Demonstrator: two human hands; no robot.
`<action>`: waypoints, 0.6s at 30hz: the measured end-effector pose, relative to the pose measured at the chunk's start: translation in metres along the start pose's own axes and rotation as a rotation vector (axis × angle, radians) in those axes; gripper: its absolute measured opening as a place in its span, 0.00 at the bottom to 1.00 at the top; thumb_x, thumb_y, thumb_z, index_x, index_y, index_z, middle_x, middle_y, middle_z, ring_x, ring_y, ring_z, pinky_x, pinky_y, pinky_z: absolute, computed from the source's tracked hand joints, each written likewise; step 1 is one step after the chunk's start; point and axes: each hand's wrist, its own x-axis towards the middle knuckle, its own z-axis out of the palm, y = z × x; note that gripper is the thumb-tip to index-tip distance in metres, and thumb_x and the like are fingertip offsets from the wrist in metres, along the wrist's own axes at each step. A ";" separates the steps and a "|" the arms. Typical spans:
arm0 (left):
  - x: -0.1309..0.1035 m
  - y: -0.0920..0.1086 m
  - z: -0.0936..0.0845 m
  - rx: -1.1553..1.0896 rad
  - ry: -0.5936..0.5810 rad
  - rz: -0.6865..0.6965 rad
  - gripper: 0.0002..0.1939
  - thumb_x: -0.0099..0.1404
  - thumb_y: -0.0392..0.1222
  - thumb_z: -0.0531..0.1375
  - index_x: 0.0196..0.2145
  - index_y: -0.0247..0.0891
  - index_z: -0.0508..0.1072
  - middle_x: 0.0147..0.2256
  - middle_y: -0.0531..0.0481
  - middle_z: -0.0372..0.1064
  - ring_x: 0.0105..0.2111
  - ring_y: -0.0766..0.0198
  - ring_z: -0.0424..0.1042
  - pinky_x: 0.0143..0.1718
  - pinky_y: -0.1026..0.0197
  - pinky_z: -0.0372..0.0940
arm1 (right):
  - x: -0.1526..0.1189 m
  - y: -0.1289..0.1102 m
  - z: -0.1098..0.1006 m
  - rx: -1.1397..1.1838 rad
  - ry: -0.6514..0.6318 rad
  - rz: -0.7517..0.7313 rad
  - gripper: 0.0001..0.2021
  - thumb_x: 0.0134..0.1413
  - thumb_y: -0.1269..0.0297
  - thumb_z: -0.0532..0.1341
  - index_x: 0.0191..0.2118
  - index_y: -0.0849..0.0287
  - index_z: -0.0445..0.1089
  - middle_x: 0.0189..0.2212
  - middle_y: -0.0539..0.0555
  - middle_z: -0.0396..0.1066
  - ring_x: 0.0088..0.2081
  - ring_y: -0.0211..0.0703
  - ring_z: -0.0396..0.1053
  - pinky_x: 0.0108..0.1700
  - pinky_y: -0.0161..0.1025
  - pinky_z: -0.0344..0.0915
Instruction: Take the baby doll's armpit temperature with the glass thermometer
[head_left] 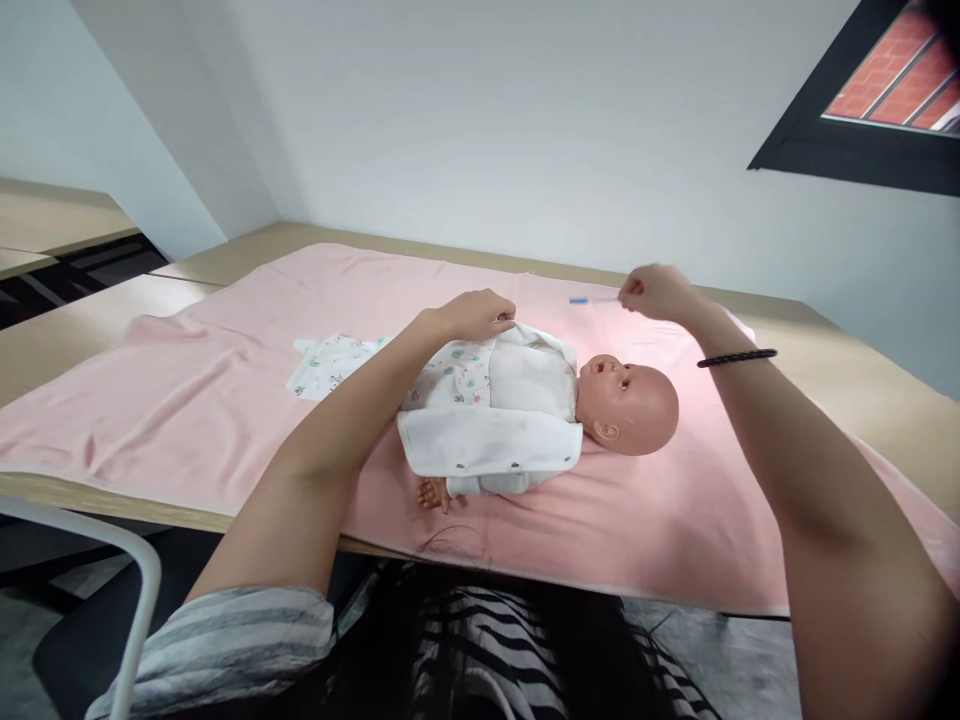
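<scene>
A baby doll (637, 408) lies on its back on a pink cloth (187, 400), its head toward the right. Its white top (491, 440) is spread open at the front, with snaps along the near flap. Patterned bottoms (461, 375) cover its lower body. My left hand (480, 315) pinches the far edge of the top. Off the cloth, beyond the doll's head, my right hand (656, 292) is closed on a thin stick with a blue end (578, 300), which points left. My left forearm hides part of the doll's legs.
The cloth covers much of a wooden table (862, 350) that stands against a white wall (487, 130). A dark-framed window (855, 150) is at the upper right. A white metal bar (142, 570) curves at the lower left.
</scene>
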 end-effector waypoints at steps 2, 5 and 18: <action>0.001 -0.002 0.002 -0.002 0.014 -0.007 0.13 0.69 0.47 0.52 0.29 0.40 0.66 0.37 0.44 0.75 0.34 0.57 0.68 0.33 0.57 0.54 | -0.017 -0.004 -0.022 0.219 0.100 -0.072 0.09 0.66 0.71 0.57 0.43 0.68 0.74 0.42 0.64 0.76 0.43 0.43 0.73 0.44 0.37 0.66; 0.002 -0.006 0.005 -0.003 0.040 -0.016 0.13 0.69 0.46 0.52 0.29 0.39 0.66 0.36 0.45 0.75 0.33 0.58 0.68 0.32 0.58 0.54 | -0.036 -0.014 -0.040 0.462 0.048 -0.274 0.05 0.63 0.66 0.64 0.39 0.63 0.75 0.39 0.61 0.77 0.40 0.45 0.74 0.45 0.41 0.71; 0.003 -0.006 0.005 0.018 0.068 0.014 0.11 0.68 0.42 0.53 0.27 0.39 0.64 0.33 0.47 0.73 0.30 0.61 0.65 0.30 0.57 0.53 | -0.019 -0.082 0.007 -0.082 -0.234 -0.353 0.06 0.54 0.75 0.61 0.27 0.60 0.70 0.28 0.52 0.71 0.27 0.38 0.62 0.30 0.38 0.53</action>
